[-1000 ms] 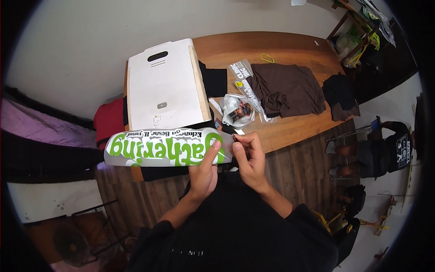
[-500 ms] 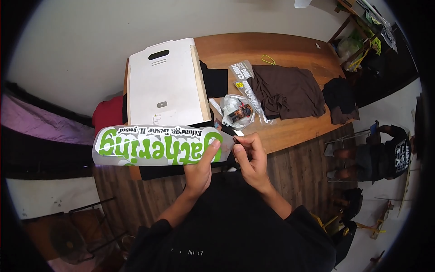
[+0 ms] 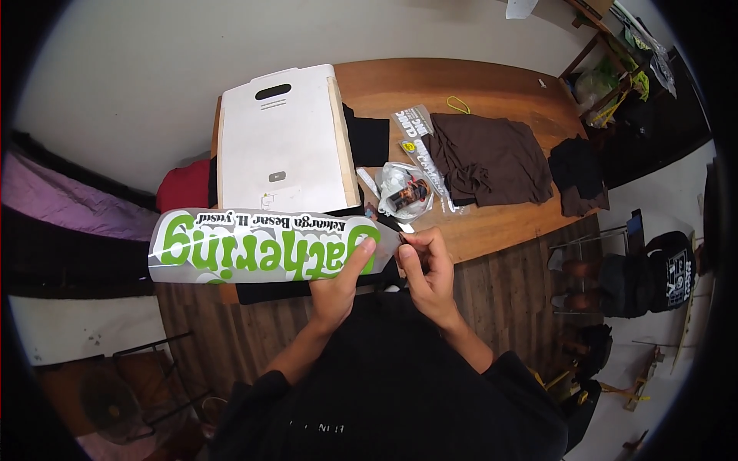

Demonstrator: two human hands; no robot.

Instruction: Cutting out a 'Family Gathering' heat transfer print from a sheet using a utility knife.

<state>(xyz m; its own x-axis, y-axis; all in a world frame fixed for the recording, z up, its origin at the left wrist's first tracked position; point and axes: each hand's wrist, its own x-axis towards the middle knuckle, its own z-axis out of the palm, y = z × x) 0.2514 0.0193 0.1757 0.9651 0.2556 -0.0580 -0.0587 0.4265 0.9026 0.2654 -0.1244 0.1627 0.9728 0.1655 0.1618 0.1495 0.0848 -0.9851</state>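
Observation:
A clear transfer film [image 3: 254, 257] with green and black lettering stretches sideways in front of me, its lettering upside down. My left hand [image 3: 337, 288] grips it near its right part, thumb on top and the other fingers hidden beneath. At the film's narrow right tip, my right hand [image 3: 432, 273] is closed in a pinch between thumb and forefinger. A small dark bit shows at those fingertips; what it is I cannot make out. Dark cloth [image 3: 284, 293] lies below the film at the table's near edge.
Behind the film stands a white board [image 3: 288, 154] with a dark slot. The wooden table [image 3: 384, 77] also bears a plastic bag [image 3: 403, 192], printed film strips [image 3: 421, 150], brown cloth [image 3: 496, 157] and black cloth [image 3: 578, 169]. A person [image 3: 665, 269] sits at the right.
The film's left end has swung slightly outward to the left and flattened, showing more of its lower edge. Both hands keep their hold, nearly still. The view has shifted a little.

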